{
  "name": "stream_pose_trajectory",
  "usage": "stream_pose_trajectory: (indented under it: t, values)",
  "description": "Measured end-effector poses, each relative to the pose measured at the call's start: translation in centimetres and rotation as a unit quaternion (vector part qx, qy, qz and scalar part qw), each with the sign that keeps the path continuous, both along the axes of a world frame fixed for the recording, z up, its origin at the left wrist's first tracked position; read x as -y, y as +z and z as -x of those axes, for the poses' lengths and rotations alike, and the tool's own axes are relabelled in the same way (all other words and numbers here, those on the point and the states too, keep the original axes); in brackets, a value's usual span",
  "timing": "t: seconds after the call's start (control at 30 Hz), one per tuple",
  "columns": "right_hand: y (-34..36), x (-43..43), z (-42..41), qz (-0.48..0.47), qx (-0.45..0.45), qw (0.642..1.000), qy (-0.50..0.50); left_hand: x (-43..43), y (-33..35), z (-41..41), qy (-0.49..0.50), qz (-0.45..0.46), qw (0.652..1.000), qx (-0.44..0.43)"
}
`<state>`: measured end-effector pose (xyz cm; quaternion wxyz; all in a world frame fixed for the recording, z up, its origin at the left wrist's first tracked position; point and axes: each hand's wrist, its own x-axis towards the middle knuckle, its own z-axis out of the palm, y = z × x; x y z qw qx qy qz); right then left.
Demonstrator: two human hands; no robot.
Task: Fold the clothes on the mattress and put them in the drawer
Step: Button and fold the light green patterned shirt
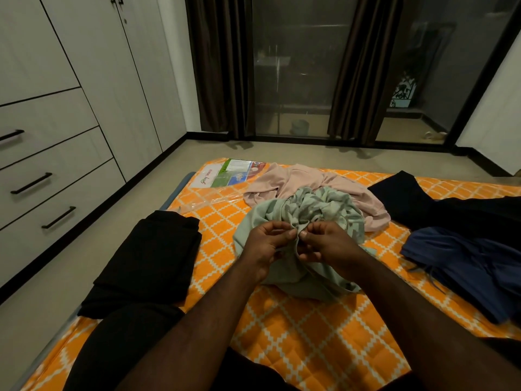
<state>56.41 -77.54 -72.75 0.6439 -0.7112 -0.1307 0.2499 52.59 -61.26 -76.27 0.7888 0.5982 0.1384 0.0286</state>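
A crumpled pale green garment (318,210) lies bunched in the middle of the orange patterned mattress (310,328). My left hand (265,244) and my right hand (329,242) meet over its near part, and each pinches a fold of the green cloth between thumb and fingers. Behind it lies a pink garment (304,179). A folded black garment (149,261) rests at the mattress's left edge. A navy garment (473,266) and a black one (451,204) lie spread on the right. The drawers (48,179) in the wardrobe on the left are closed.
A printed plastic label sheet (228,173) covers the mattress's far left corner. Beige floor (84,244) runs between the mattress and the wardrobe. Dark curtains (222,66) hang by a glass door at the back. My dark-clad knee (121,342) rests at the near left.
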Motion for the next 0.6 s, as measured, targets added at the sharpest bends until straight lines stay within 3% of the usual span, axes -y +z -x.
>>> stream_pose_trajectory:
  t: [0.1, 0.2, 0.37, 0.5, 0.6]
  values:
    - [-0.7, -0.9, 0.1, 0.032, 0.04, 0.996, -0.078, 0.7, -0.1, -0.3, 0.101, -0.12, 0.984, 0.083]
    - [-1.7, -1.5, 0.2, 0.081, 0.136, 0.979, -0.129, 1.7, -0.2, -0.4, 0.097, -0.225, 0.961, 0.126]
    - [-2.4, -2.2, 0.7, 0.164, 0.23, 0.945, -0.167, 1.6, -0.9, -0.8, 0.124, -0.258, 0.952, 0.111]
    - [-2.3, -2.5, 0.7, 0.161, 0.222, 0.95, -0.147, 1.7, -0.9, -1.1, 0.133, -0.311, 0.936, 0.094]
    - [-1.9, -2.6, 0.8, 0.053, 0.12, 0.985, -0.11, 1.6, -1.0, -1.4, 0.099, -0.276, 0.954, 0.068]
